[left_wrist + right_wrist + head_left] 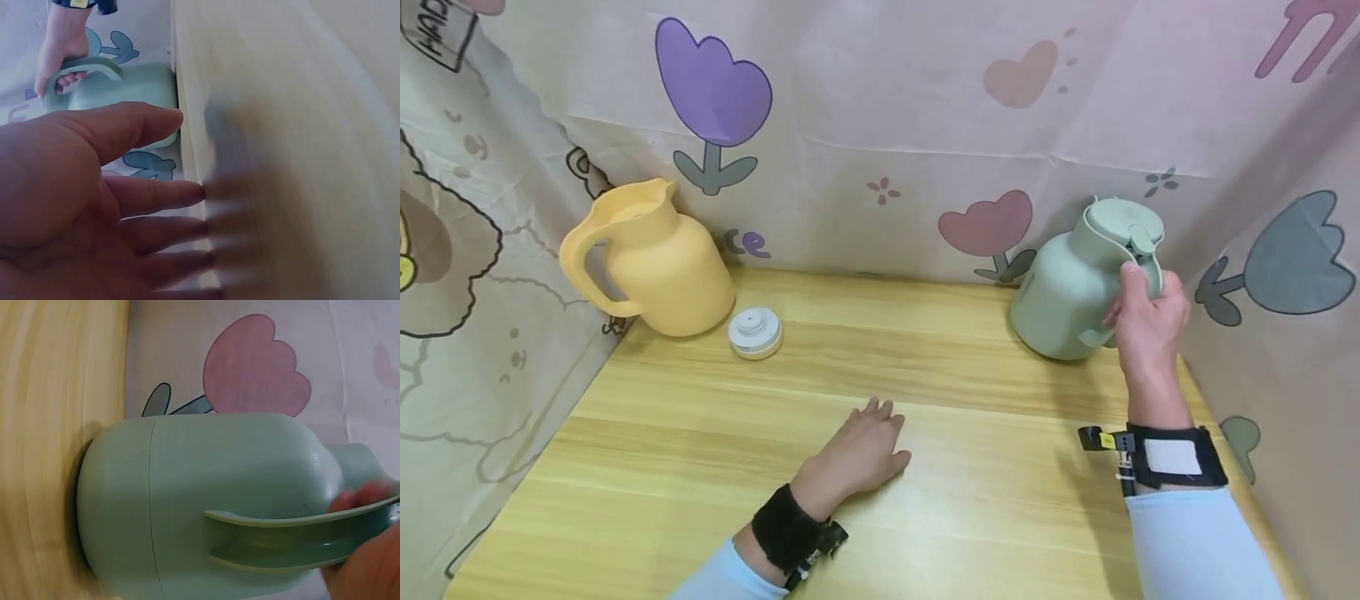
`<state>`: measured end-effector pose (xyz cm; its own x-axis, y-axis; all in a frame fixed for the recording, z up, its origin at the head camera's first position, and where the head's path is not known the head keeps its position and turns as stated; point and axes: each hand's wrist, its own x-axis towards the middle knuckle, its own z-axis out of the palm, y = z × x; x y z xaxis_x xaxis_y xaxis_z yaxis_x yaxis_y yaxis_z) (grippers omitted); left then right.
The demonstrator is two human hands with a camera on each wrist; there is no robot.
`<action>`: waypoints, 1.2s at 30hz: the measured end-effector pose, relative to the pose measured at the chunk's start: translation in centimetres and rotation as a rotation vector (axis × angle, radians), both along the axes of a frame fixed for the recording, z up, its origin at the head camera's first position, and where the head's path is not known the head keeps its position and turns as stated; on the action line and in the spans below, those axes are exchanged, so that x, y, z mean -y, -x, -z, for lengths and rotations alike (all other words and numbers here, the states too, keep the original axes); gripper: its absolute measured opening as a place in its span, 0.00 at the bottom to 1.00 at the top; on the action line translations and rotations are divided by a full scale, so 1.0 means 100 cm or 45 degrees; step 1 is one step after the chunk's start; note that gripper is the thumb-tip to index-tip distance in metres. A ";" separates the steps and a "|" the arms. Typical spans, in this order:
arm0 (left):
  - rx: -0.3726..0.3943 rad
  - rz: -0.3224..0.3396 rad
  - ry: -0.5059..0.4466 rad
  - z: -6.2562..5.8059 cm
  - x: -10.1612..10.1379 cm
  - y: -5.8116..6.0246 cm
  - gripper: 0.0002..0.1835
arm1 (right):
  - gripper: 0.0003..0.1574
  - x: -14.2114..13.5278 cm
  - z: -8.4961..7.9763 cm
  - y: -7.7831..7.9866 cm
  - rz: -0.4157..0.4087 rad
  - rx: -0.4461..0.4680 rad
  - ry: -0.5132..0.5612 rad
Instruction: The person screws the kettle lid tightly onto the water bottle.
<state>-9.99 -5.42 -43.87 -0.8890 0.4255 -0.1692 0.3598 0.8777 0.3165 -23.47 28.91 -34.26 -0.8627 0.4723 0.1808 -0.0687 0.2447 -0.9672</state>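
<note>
A pale green thermos jug with its lid on stands upright at the back right of the table. My right hand grips the upper part of its handle, thumb on top near the lid's lever. In the right wrist view the handle runs along the jug's side, with fingers curled around its top end. My left hand rests palm down near the middle of the table, fingers extended and holding nothing. The left wrist view shows its straight fingers with fingertips right at the tabletop.
A yellow jug stands at the back left, its handle to the left. Beside it lies a round white lid. The wooden table meets a printed cloth at the back and both sides.
</note>
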 end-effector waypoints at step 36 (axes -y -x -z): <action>-0.139 -0.869 -0.394 -0.036 0.195 0.082 0.58 | 0.28 0.105 0.112 -0.046 -0.743 0.445 0.059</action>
<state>-18.18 -24.96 -40.28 -0.9769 -0.2117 -0.0275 -0.1883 0.7938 0.5783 -18.90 18.37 -45.45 -0.9825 -0.0876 -0.1644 0.1418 0.2200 -0.9651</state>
